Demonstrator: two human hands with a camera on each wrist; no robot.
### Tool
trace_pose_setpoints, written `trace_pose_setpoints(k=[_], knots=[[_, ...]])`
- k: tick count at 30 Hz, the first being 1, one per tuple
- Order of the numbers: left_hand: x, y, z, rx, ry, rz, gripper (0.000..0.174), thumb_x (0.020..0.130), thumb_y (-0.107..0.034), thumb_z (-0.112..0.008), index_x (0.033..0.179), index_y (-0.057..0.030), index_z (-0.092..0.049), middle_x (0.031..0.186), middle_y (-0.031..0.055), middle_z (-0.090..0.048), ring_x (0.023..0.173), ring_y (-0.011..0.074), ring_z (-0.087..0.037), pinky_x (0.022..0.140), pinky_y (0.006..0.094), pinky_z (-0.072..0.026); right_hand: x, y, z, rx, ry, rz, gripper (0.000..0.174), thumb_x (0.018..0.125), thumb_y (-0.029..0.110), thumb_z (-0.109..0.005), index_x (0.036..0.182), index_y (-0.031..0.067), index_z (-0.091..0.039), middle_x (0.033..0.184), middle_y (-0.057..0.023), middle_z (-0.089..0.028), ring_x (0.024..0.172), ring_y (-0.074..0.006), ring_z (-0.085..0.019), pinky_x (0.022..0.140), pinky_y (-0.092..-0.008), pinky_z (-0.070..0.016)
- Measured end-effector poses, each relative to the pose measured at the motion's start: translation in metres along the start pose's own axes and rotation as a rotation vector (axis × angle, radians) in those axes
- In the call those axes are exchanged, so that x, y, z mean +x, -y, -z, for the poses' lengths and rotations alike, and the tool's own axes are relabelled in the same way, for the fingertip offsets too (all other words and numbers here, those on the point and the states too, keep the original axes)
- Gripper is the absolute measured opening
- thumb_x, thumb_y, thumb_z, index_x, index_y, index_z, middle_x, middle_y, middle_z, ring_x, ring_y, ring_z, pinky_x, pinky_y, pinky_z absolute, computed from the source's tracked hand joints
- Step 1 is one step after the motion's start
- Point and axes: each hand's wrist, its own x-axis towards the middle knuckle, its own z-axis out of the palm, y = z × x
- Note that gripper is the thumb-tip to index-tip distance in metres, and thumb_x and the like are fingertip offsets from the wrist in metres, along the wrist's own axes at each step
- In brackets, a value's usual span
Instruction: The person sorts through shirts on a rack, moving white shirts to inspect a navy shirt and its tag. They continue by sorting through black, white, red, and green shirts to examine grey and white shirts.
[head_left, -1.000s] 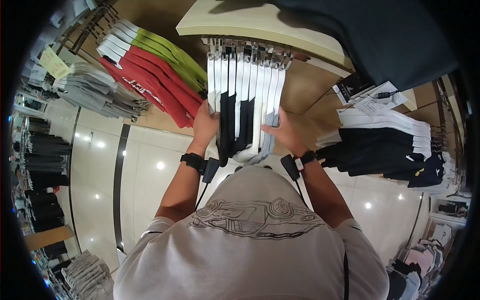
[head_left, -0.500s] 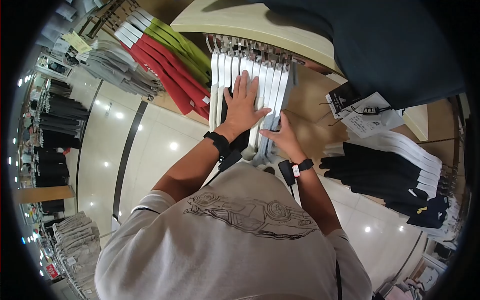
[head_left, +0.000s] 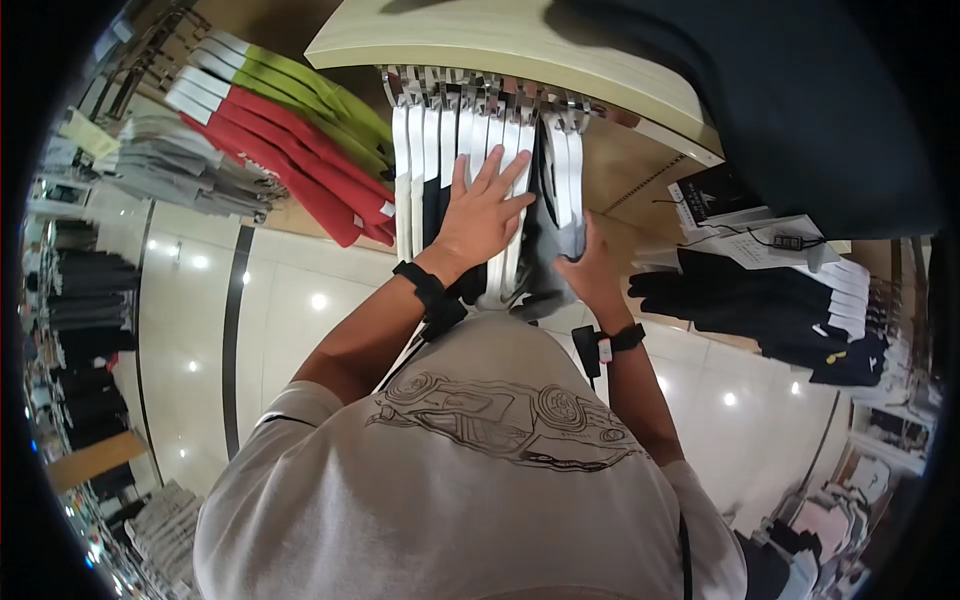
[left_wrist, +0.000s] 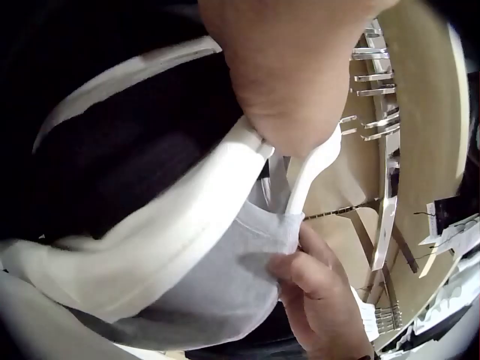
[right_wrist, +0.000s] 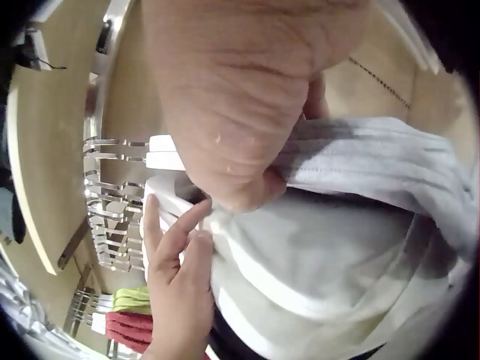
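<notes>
Hands [head_left: 482, 222] among white hangers [head_left: 465, 145] beneath a pale shelf [head_left: 520, 45].

Forearms [head_left: 368, 325] angled forward; left hand [head_left: 472, 228] with fingers [head_left: 489, 170] spread; right hand [head_left: 594, 275] pinching

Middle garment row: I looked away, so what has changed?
The left hand has moved from the left side onto the white hangers, fingers spread. The rightmost hangers have shifted right, opening a gap. The right hand stays on the light gray garment; the red shirts still hang.
</notes>
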Motion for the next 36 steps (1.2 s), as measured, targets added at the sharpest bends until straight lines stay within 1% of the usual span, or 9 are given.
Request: trace_pose_setpoints(k=[6,8,9,11,12,23,25,30,36], knots=[[-0.003,0.038,0.004,-0.145,0.021,-0.168,0.025,0.083,-0.016,-0.067,0.107,-0.0186,-0.074,0.160,0.0024,-0.041,0.153,0.0339,-0.026,0.119,0.0659,-0.0167,-0.019,-0.002,-0.005,-0.231,-0.183,-0.031,0.085,0.074,0.016,-0.075,0.150,0.0002,-0.041,0.128,-0.0288,-0.063,0.119,-0.0415,-0.062,0.103,-0.0427,-0.0476],[-0.005,0.046,0.004,-0.213,0.008,-0.209,0.021,0.084,-0.016,-0.067,0.104,-0.0168,-0.073,0.155,0.0000,-0.046,0.153,0.0336,-0.025,0.119,0.0656,-0.0170,-0.021,0.005,-0.006,-0.083,-0.155,0.024,0.075,0.076,0.016,-0.078,0.143,-0.0018,-0.049,0.118,-0.0223,-0.068,0.107,-0.0289,-0.068,0.093,-0.0361,-0.0513],[-0.004,0.051,0.002,-0.231,0.009,-0.222,0.021,0.084,-0.016,-0.067,0.104,-0.0168,-0.073,0.155,0.0000,-0.046,0.153,0.0336,-0.025,0.119,0.0656,-0.0170,-0.021,0.014,-0.003,-0.095,-0.166,0.008,0.075,0.076,0.016,-0.078,0.143,-0.0018,-0.049,0.118,-0.0223,-0.068,0.107,-0.0289,-0.068,0.093,-0.0361,-0.0513],[-0.007,0.055,-0.003,-0.243,-0.049,-0.260,0.019,0.085,-0.016,-0.067,0.102,-0.0161,-0.072,0.151,-0.0026,-0.050,0.153,0.0340,-0.025,0.119,0.0661,-0.0165,-0.023,0.032,0.004,-0.043,0.094,-0.354,0.059,0.081,0.010,-0.079,0.134,-0.0036,-0.055,0.109,-0.0111,-0.071,0.093,-0.0138,-0.065,0.083,-0.0280,-0.0508],[-0.008,0.057,-0.004,-0.264,-0.057,-0.267,0.018,0.085,-0.016,-0.067,0.102,-0.0157,-0.073,0.149,-0.0044,-0.052,0.153,0.0343,-0.025,0.118,0.0669,-0.0160,-0.028,0.001,-0.010,0.269,0.029,-0.293,0.046,0.084,0.002,-0.076,0.127,-0.0029,-0.059,0.104,-0.0021,-0.070,0.086,-0.0063,-0.060,0.078,-0.0238,-0.0486],[-0.007,0.059,-0.002,-0.279,-0.027,-0.290,0.018,0.085,-0.016,-0.068,0.102,-0.0161,-0.073,0.148,-0.0033,-0.051,0.151,0.0358,-0.029,0.118,0.0679,-0.0168,-0.056,0.019,-0.011,0.513,-0.245,-0.441,0.035,0.094,0.027,-0.077,0.114,0.0002,-0.068,0.099,-0.0015,-0.070,0.088,-0.0083,-0.060,0.082,-0.0245,-0.0475],[-0.008,0.058,-0.002,-0.256,-0.046,-0.293,0.018,0.085,-0.015,-0.068,0.102,-0.0159,-0.073,0.148,-0.0034,-0.051,0.151,0.0361,-0.029,0.118,0.0681,-0.0172,-0.060,0.013,-0.001,0.288,-0.282,-0.490,0.030,0.096,0.027,-0.075,0.111,0.0014,-0.069,0.095,0.0009,-0.068,0.084,-0.0067,-0.056,0.078,-0.0232,-0.0456],[-0.007,0.058,-0.005,-0.204,-0.065,-0.325,0.018,0.085,-0.017,-0.067,0.103,-0.0159,-0.073,0.146,-0.0025,-0.050,0.151,0.0342,-0.026,0.118,0.0671,-0.0160,-0.065,0.000,0.007,0.294,-0.445,-0.360,0.027,0.097,0.025,-0.073,0.108,0.0007,-0.070,0.082,0.0049,-0.059,0.074,-0.0056,-0.047,0.067,-0.0240,-0.0412],[-0.005,0.047,-0.008,-0.166,-0.030,-0.309,0.020,0.085,-0.018,-0.067,0.105,-0.0177,-0.072,0.149,-0.0036,-0.048,0.151,0.0386,-0.023,0.117,0.0690,-0.0132,-0.062,-0.021,-0.001,0.041,-0.360,-0.312,0.037,0.091,0.024,-0.078,0.113,-0.0034,-0.067,0.084,-0.0077,-0.065,0.073,-0.0171,-0.056,0.070,-0.0301,-0.0472]])
